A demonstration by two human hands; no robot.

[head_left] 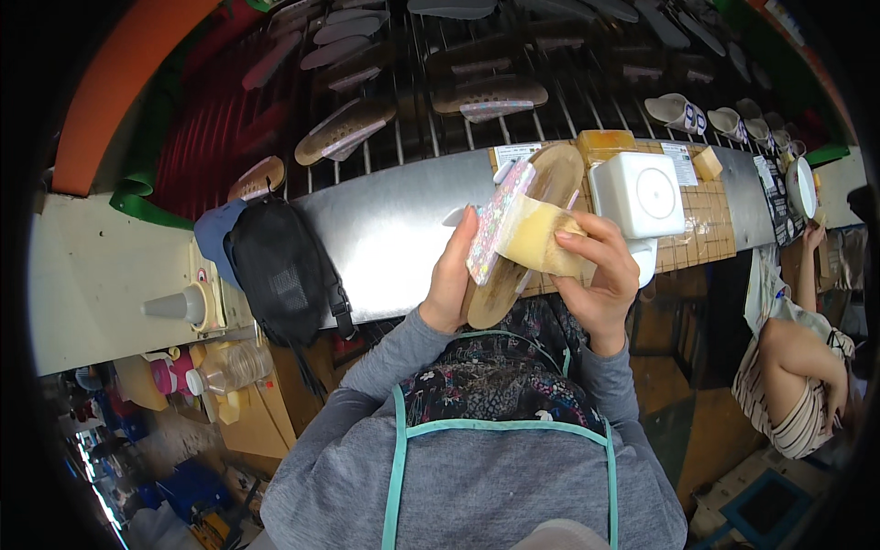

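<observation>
In front of my body, my left hand (451,280) grips a brown shoe last (495,295) with a pink, speckled glittery strap (500,218) wrapped over it. The last is tilted, its far end pointing away and to the right. My right hand (600,280) pinches a yellow sponge-like block (534,236) with a paler edge, which is against the strap. My right fingers are bent over the block; some left fingertips are hidden behind the strap and last.
Beyond the metal ledge (385,225), a dark rack (412,128) carries several lasts and soles. A white container (642,195) and yellow block (605,142) sit on a brown board (706,220). A black bag (280,270) lies left. Another person (797,367) sits right.
</observation>
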